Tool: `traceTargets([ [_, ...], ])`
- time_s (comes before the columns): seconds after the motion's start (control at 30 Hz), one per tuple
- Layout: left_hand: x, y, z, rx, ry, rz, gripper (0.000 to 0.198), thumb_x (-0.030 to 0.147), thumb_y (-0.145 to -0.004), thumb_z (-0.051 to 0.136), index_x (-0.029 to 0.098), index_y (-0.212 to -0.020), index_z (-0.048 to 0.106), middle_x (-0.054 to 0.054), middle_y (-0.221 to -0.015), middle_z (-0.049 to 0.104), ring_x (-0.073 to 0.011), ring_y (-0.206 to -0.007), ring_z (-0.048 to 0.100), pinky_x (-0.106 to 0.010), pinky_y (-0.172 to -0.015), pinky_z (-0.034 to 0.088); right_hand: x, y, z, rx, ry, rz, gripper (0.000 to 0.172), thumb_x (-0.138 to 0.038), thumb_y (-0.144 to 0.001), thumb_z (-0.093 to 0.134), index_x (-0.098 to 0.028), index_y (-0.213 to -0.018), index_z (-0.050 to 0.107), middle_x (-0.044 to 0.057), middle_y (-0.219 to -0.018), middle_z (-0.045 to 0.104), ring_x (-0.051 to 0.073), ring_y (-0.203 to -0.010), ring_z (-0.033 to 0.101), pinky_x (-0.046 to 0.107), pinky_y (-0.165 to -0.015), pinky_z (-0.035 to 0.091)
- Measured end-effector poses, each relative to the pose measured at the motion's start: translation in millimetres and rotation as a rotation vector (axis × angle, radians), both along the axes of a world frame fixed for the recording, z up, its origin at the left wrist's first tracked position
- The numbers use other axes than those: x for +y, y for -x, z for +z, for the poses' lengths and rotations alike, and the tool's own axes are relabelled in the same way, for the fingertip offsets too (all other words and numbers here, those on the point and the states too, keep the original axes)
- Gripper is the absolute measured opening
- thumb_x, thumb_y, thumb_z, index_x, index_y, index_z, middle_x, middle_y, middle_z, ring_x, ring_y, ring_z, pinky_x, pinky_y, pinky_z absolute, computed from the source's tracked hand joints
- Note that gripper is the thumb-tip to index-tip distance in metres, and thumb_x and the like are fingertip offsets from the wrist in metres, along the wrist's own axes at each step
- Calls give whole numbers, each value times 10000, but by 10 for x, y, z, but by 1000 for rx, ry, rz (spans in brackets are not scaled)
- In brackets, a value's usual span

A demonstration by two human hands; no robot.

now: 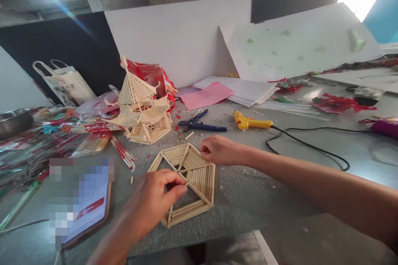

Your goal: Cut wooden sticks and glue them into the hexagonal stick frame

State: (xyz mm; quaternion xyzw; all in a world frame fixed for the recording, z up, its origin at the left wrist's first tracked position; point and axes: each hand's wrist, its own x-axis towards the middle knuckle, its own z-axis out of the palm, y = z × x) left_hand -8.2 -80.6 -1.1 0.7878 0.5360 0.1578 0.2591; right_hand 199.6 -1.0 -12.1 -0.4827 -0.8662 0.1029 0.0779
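Head view: near the tabletop's [264, 190] front edge lies a flat hexagonal stick panel [199, 174]. The left hand [155, 203] pinches a thin stick [186, 182] at its centre. The right hand [217, 151] is curled closed against its far rim. A stick tower [141, 107], blue pliers [200, 124] and a yellow glue gun [248, 123] sit behind, toward mid-tabletop.

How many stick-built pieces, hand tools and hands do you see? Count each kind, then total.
Stick-built pieces: 2, flat hexagon, tower model
Hand tools: 2, blue cutters, yellow glue gun
Hands: 2, left hand, right hand
Total: 6
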Motion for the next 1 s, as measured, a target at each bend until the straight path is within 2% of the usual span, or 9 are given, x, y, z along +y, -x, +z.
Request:
traceTargets([
  [0.13,49,-135,67,103,38,-77,206,327,-758,505,217,-780,679,8,-747,651,-119,-668,546,-244,-614,349,-14,-22,-42,21,-21,-12,140,-170,-686,442,-142,-642,572,18,-624,564,77,-529,396,209,-509,242],
  [0.37,148,-125,-19,160,169,-191,162,278,-706,521,214,-765,658,21,-653,632,-111,-600,536,-225,-547,325,-26,-40,-60,16,-44,0,162,-203,-729,429,-152,-704,580,23,-672,591,86,-553,411,213,-503,232],
  [0.63,176,-139,37,203,108,-324,184,213,-672,488,201,-703,669,13,-629,631,-115,-599,534,-231,-563,328,-13,-41,-59,17,-37,17,157,-212,-740,423,-153,-707,566,23,-678,591,85,-552,412,214,-514,246],
  [0.83,192,-141,28,176,95,-301,138,206,-653,514,197,-713,638,21,-619,614,-108,-574,515,-219,-532,313,-8,-51,-76,16,-32,22,152,-208,-748,423,-151,-718,562,24,-695,593,89,-572,425,216,-528,254],
  [1.0,185,-153,42,196,83,-332,145,194,-659,500,197,-696,641,20,-609,613,-107,-567,509,-221,-531,310,-11,-56,-78,24,-47,39,143,-205,-744,424,-154,-708,553,16,-680,582,82,-562,410,213,-528,248],
])
